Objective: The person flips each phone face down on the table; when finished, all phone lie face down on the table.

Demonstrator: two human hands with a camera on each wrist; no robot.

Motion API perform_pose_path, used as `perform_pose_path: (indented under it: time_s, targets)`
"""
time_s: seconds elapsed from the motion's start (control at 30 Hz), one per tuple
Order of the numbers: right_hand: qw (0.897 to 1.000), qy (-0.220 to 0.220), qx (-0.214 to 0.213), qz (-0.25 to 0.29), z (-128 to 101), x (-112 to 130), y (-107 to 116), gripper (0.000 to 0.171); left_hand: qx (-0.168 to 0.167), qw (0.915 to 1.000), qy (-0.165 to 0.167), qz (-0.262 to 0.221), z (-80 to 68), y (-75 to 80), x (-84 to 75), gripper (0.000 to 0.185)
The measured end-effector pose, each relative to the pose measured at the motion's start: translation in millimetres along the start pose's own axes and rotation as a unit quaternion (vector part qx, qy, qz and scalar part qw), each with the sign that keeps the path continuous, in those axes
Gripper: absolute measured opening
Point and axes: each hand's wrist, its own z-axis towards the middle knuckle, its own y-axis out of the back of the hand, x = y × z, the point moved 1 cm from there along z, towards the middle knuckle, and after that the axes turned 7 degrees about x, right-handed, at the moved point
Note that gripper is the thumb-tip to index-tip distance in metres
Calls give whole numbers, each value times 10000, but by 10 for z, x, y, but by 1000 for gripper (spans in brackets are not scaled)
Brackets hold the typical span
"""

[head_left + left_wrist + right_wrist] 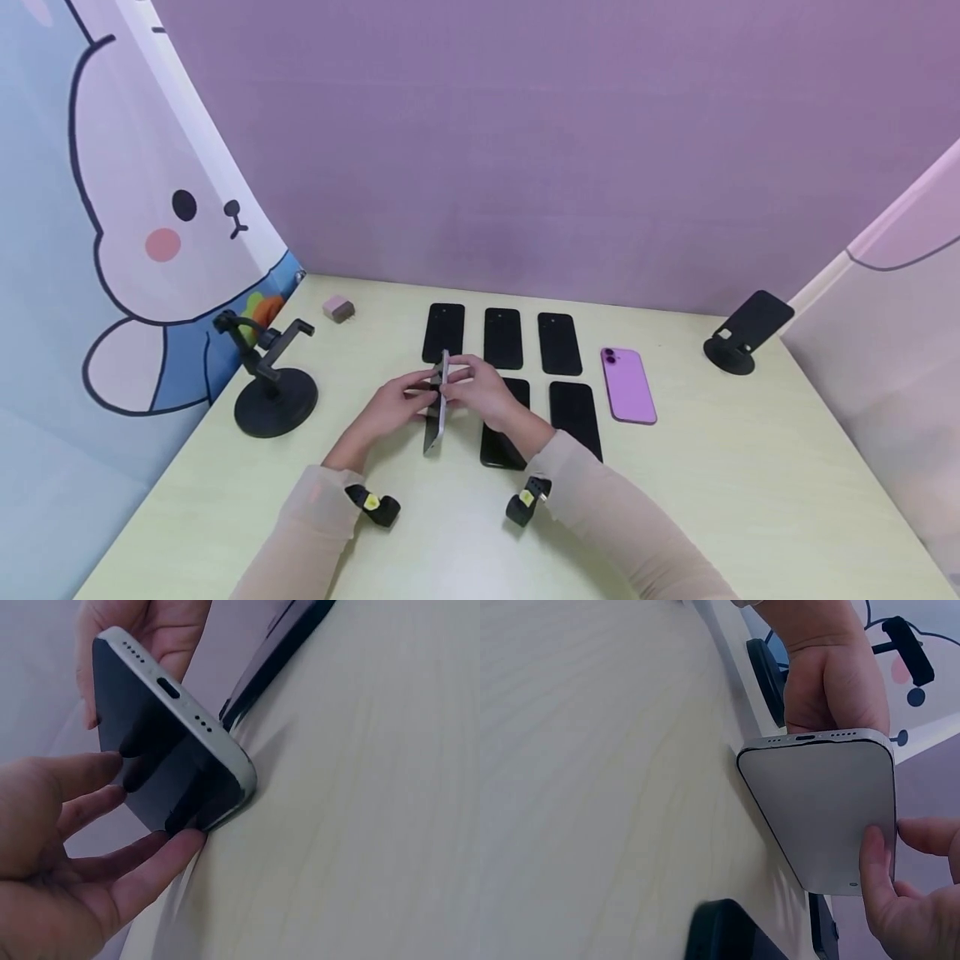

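A silver-edged smartphone [442, 408] stands on edge, tilted, close over the table between my two hands. My left hand [399, 407] holds it from the left, fingertips against its dark glossy face [161, 742] and lower edge. From the other side my right hand [486, 393] pinches the phone near its far end. In the right wrist view one fingertip of the right hand [915, 892] lies on the pale grey face [825, 802] and another is at the edge. The left hand [829, 690] is partly hidden behind the phone there.
Several black phones [502, 337] lie in two rows beyond and right of my hands, one partly under my right wrist. A purple phone [628, 385] lies farther right. A black stand [276, 400], a pink charger [339, 308] and a small black phone holder [742, 337] stand around.
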Motion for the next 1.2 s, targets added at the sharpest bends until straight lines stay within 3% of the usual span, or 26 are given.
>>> perform_pose_path:
  time_s: [0.27, 0.4, 0.83, 1.03, 1.2]
  targets:
    - [9997, 69, 232, 1, -12, 26, 10, 52, 0, 9961, -25, -886, -5, -38, -48, 47]
    - [9993, 121, 336, -72, -7, 38, 1, 50, -97, 9939, -19, -1097, -9, -32, -85, 47]
    - [9970, 355, 166, -668, 43, 5, -47, 49, -348, 9962, -105, -797, 23, 32, -158, 47]
    - [9911, 216, -64, -1313, 89, -56, -54, 45, -409, 9983, -91, -395, 45, 71, -205, 49]
    - [9896, 73, -64, -1437, 109, -95, -60, 47, -487, 9987, -15, 125, 56, 98, -242, 49]
